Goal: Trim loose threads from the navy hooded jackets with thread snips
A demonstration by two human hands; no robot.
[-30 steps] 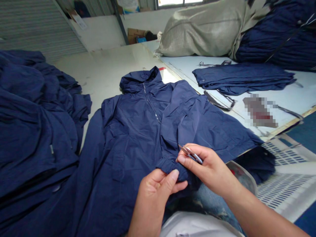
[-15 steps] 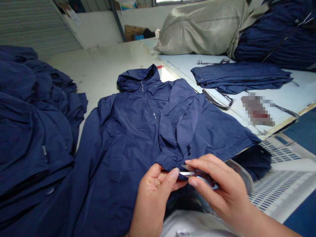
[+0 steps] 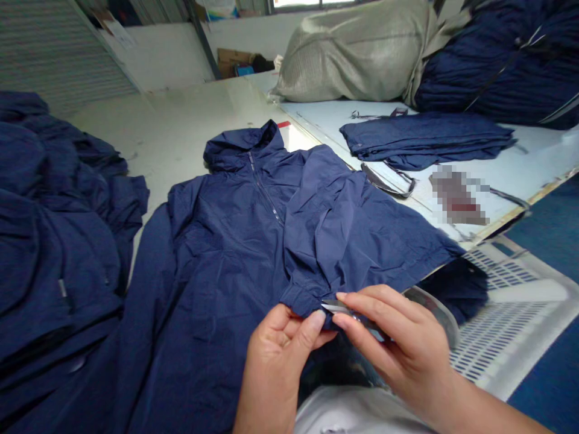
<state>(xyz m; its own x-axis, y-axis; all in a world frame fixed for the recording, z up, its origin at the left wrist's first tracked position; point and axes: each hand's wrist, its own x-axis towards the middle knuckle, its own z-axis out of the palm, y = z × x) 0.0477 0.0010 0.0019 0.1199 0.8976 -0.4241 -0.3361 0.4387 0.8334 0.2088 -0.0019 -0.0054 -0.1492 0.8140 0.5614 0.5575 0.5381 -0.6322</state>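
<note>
A navy hooded jacket (image 3: 217,241) lies spread on the table, its hood away from me and its front zip partly visible. Pinched between the thumb and fingers of my left hand (image 3: 287,343) is the cuff (image 3: 301,299) of one sleeve, which is folded across the jacket's front. My right hand (image 3: 398,331) is closed around small metal thread snips (image 3: 335,307). Their pointed blades lie at the cuff's edge, just above my left thumb, and look nearly together. The rest of the snips is mostly hidden by my fingers. Any thread at the blades is too fine to make out.
Several navy garments are heaped at left (image 3: 58,229). Folded navy cloth (image 3: 425,140) lies on the table (image 3: 181,120) at right, before a beige sack (image 3: 353,54) and a tied navy bundle (image 3: 502,66). A white plastic basket (image 3: 511,313) stands below the table's right edge.
The snips' blades have come closer together and sit slightly higher at the cuff. My left hand keeps its pinch on the cuff. The whole view has shifted a little to the right.
</note>
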